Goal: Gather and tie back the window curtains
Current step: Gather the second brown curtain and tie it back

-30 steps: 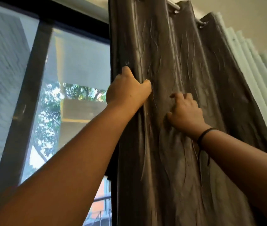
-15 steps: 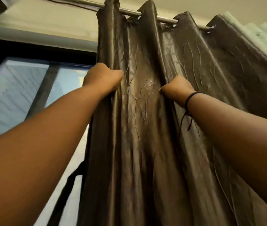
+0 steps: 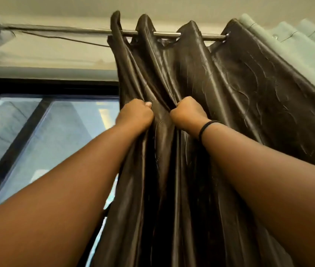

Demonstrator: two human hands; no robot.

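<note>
Here both fists, left hand [image 3: 136,114] and right hand [image 3: 188,112], clench folds of the brown curtain [image 3: 229,97]; bunch pleats evenly along the rod [image 3: 75,30], without yanking.

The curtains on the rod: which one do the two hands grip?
The dark brown satin curtain. The left hand and the right hand both clutch its folds. The pale green curtain hangs untouched further right.
</note>
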